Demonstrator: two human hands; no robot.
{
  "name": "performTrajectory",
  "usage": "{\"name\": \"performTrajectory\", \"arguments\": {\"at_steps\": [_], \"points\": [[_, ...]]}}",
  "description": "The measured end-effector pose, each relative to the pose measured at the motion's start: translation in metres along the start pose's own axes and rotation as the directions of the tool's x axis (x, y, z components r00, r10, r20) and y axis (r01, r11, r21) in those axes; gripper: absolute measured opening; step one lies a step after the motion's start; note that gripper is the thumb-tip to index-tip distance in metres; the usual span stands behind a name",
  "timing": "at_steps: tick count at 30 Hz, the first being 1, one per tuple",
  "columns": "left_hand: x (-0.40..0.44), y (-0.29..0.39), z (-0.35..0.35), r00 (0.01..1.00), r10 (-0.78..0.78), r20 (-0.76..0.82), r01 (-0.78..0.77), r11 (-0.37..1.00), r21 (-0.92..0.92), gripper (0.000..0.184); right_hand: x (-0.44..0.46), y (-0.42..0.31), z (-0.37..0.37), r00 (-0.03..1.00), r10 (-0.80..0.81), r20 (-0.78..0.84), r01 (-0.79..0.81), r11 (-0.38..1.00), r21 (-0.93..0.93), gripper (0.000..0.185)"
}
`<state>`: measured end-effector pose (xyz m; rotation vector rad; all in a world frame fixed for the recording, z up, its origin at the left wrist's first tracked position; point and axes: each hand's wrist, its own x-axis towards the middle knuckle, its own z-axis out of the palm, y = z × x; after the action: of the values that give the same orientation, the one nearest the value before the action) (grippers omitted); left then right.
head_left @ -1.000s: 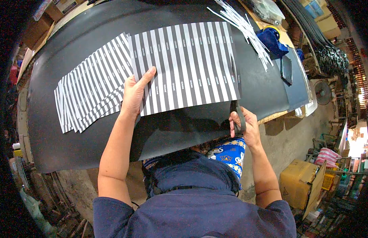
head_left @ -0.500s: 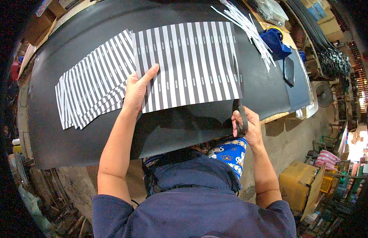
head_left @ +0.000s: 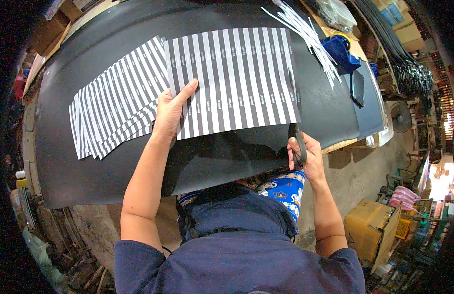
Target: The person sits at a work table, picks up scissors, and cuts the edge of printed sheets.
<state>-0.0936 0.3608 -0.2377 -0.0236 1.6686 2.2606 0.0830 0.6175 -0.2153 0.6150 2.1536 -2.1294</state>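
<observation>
Above a tabletop (head_left: 104,179), left fingers (head_left: 190,87) pinch a likely light, flexible striped sheet (head_left: 237,81) by its side; right fingers (head_left: 291,143) grip scissors (head_left: 301,153).

Closed left grip (head_left: 170,111), curled right grip (head_left: 310,156)

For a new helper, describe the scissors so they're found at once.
Start at the big black table, where the left hand holds a striped sheet. By that sheet's lower right corner, the right hand grips the scissors, dark and looped where the sheet is flat and striped.
</observation>
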Motion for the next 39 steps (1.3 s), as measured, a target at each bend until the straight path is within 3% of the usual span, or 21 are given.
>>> {"name": "performTrajectory", "arguments": {"at_steps": [26,39], "points": [[-0.003,0.005,0.003,0.999,-0.033,-0.013,0.034,0.998,0.06,0.027,0.01,-0.001,0.001,1.0,-0.004,-0.018,0.004,0.999,0.034,0.031],[-0.007,-0.006,0.01,0.996,-0.038,0.077,0.04,0.999,-0.023,0.026,0.029,0.001,-0.009,0.984,-0.176,0.037,0.175,0.984,0.031,0.025]]}}
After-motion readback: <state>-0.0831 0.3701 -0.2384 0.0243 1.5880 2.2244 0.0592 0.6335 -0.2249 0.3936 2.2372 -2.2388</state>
